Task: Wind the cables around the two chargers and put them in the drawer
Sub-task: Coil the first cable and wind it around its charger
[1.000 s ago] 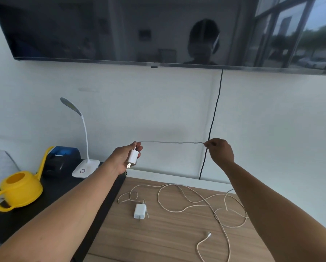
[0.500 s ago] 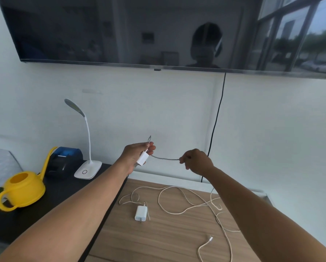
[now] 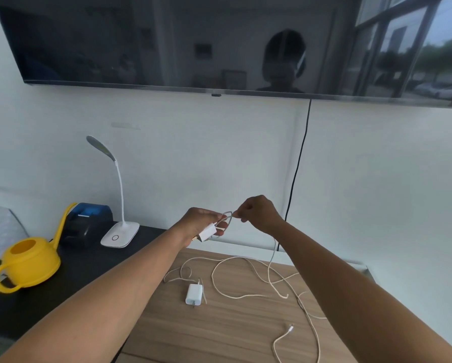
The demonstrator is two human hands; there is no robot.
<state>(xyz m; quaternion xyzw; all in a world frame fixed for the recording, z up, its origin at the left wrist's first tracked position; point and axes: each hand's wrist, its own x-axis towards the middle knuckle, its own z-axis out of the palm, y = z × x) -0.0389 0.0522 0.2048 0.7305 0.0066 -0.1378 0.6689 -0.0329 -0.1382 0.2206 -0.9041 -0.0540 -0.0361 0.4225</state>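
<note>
Nearby, a second charger (image 3: 194,294) lies beside tangled cable (image 3: 212,276) on the table (image 3: 193,336).

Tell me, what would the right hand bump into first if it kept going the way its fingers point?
Probably the left hand, gripping the charger, just past the cable the right hand pinches; depth is unclear.

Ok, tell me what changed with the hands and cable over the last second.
The right hand, pinching the cable, swung in leftward to the left hand, so the taut span became a loop above the held charger. The left hand kept gripping that charger. The second charger on the table stayed put.
</note>
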